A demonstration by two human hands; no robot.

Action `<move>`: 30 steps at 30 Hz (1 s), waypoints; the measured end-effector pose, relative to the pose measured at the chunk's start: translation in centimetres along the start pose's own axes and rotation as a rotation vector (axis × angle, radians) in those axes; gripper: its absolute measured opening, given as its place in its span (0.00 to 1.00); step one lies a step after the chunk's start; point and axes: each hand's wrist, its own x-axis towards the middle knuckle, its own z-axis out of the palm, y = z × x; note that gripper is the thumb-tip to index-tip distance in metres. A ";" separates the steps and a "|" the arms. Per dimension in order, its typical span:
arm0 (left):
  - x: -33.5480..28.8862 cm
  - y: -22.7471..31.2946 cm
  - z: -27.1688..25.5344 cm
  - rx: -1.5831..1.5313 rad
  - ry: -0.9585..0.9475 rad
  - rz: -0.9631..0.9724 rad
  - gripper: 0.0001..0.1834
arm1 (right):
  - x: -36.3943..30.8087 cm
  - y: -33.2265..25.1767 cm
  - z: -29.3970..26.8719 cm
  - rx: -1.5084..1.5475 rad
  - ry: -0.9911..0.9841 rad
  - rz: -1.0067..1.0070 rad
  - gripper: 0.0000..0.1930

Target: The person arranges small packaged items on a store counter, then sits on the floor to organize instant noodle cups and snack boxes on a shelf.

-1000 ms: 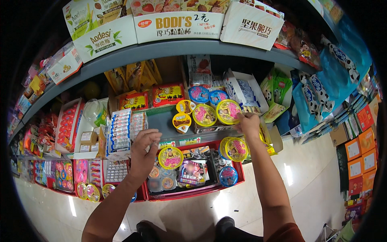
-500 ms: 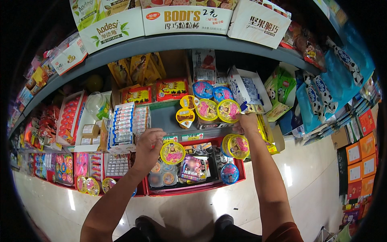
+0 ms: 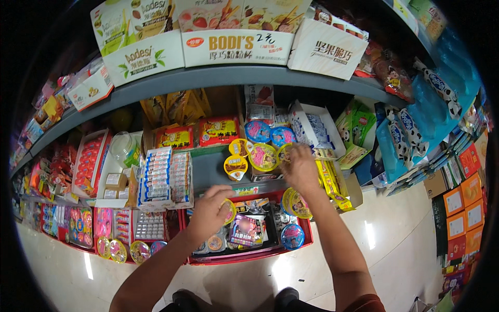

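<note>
My left hand (image 3: 210,210) hovers over the front of the drawer-like red tray, its fingers apart and bent above a round yellow-lidded tub (image 3: 230,212). The hand covers most of that tub. My right hand (image 3: 301,169) lies over another round yellow-lidded tub (image 3: 284,154) on the shelf, fingers loosely spread and curved across its lid. To the left of this is a matching yellow-lidded tub (image 3: 263,157), with two blue-lidded tubs (image 3: 258,131) behind. Two small yellow-rimmed cups (image 3: 235,166) stand left of them. I cannot see whether either hand grips a tub.
The red tray (image 3: 249,260) below holds packets, a yellow-lidded tub (image 3: 300,204) and a blue-lidded tub (image 3: 292,236). A box of wrapped sticks (image 3: 165,177) stands left on the shelf. Yellow packets (image 3: 332,182) hang right. The upper shelf edge (image 3: 234,75) juts out above.
My left hand has moved from beside the yellow-lidded tub to over it. My right hand has shifted from the shelf tub's right side onto its lid. The view has tilted upward.
</note>
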 end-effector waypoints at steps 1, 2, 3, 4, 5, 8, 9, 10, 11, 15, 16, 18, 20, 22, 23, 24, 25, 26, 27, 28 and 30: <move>0.3 0.6 0.5 -0.005 0.006 0.033 0.12 | -0.3 -0.2 0.7 0.008 -0.025 -0.008 0.25; 0.5 1.1 0.9 -0.004 0.007 0.059 0.13 | -0.7 -0.8 1.2 -0.054 -0.048 0.025 0.29; 0.7 1.4 1.2 -0.003 0.008 0.086 0.13 | -0.7 -0.9 1.6 -0.068 -0.044 0.017 0.30; 0.8 1.5 1.6 0.008 0.009 0.098 0.13 | -0.6 -0.8 1.7 -0.079 -0.067 0.050 0.31; 0.9 1.6 1.8 0.004 -0.004 0.095 0.13 | -0.5 -0.8 1.1 -0.094 -0.094 0.085 0.32; 0.8 1.5 2.3 0.008 -0.031 0.086 0.13 | -0.4 -0.4 1.4 -0.152 -0.141 0.071 0.34; 0.7 1.2 2.4 0.017 -0.040 0.082 0.13 | -0.4 -0.4 1.5 -0.160 -0.150 0.087 0.34; 0.5 0.8 2.3 0.026 -0.049 0.079 0.13 | -0.4 -0.4 1.7 -0.169 -0.160 0.103 0.34; 0.4 0.7 2.2 0.036 -0.059 0.075 0.13 | -0.4 -0.6 1.8 -0.176 -0.169 0.119 0.34; 0.3 1.1 2.0 0.047 -0.102 0.035 0.13 | -0.7 -0.9 3.3 -0.217 -0.087 0.153 0.32; 0.4 1.1 2.0 0.067 -0.105 0.044 0.14 | -0.7 -0.6 3.6 -0.176 -0.064 0.166 0.30; 0.4 1.4 2.0 0.041 -0.112 0.012 0.14 | -0.6 0.1 2.3 0.000 0.072 0.162 0.21; 0.4 1.2 2.1 0.011 -0.114 -0.010 0.16 | -0.6 0.9 0.3 0.049 0.179 0.223 0.12; 0.6 1.4 2.2 0.034 -0.101 0.037 0.18 | -0.5 1.9 -1.2 0.143 0.288 0.441 0.13; 0.8 1.6 2.3 0.043 -0.092 0.064 0.19 | -0.4 2.7 -1.9 0.188 0.345 0.548 0.13; 1.2 1.9 2.7 0.032 -0.096 0.063 0.19 | -0.5 3.8 -1.8 0.194 0.367 0.592 0.14; 1.6 2.4 3.4 0.021 -0.100 0.062 0.20 | -0.4 4.2 -1.6 0.150 0.331 0.580 0.15; 2.0 2.7 4.1 0.016 -0.104 0.057 0.21 | -0.2 4.2 -1.1 0.114 0.292 0.569 0.15; 2.4 2.8 4.8 0.044 -0.130 0.065 0.24 | 0.0 4.3 -0.5 0.078 0.256 0.561 0.16; 3.1 3.3 5.6 0.059 -0.158 0.059 0.26 | 0.5 4.2 0.2 0.014 0.211 0.544 0.17; 5.0 4.2 7.7 0.094 -0.207 0.092 0.30 | 1.1 4.8 1.0 0.014 0.100 0.549 0.16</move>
